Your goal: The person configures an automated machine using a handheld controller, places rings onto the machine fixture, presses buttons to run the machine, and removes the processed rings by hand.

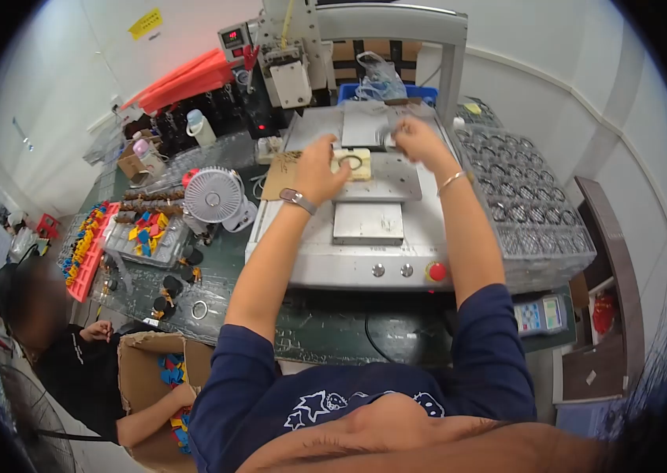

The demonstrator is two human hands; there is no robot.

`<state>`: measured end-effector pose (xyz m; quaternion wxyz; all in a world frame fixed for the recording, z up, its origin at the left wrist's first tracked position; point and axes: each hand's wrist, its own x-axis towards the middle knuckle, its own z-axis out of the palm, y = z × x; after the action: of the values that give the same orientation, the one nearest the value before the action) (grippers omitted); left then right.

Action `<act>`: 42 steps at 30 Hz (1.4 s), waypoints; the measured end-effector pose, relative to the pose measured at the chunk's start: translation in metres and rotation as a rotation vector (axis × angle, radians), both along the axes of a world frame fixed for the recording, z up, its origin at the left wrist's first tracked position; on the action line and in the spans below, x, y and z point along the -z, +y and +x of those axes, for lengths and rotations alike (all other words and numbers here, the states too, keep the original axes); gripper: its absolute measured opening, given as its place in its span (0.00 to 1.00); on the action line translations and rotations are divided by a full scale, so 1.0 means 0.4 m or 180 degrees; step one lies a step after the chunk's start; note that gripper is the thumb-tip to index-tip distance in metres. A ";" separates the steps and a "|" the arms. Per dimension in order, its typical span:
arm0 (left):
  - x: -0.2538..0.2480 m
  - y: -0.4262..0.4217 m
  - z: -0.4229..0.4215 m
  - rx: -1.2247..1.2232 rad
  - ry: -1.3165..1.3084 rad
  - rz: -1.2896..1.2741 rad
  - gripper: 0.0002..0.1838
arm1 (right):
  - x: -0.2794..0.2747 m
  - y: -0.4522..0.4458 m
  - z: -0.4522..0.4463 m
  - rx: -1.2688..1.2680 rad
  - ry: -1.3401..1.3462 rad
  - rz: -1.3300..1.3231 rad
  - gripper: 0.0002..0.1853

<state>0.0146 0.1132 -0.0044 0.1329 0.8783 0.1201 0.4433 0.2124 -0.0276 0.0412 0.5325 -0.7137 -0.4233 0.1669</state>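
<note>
My left hand (321,169) rests at the left edge of a cream block (362,174), its thumb and fingers apart. A dark ring (353,162) lies on top of that block, which sits on a grey metal plate (396,185) of the machine. Over the plate's far right, my right hand (421,144) is closed, with the fingertips pinched together. Beside those fingertips is a blurred greyish shape whose kind I cannot make out. A piece of brown cardboard (279,175) lies left of my left hand.
The machine (325,270) has a red button (436,272) in front. Clear trays of round parts (518,189) stand right. Left are a white fan (215,195), a red tray (85,256) and a loose ring (199,310). A co-worker (73,355) reaches into a cardboard box (140,370).
</note>
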 end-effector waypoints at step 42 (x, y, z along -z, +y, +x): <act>-0.070 -0.037 -0.102 0.0331 -0.1189 0.0377 0.59 | 0.084 0.069 -0.189 -0.0225 -0.3353 -0.0393 0.18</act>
<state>-0.0262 0.0983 0.0235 0.1237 0.7921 0.0215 0.5973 0.1369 -0.0002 0.0075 0.1989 -0.7162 -0.6465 -0.1717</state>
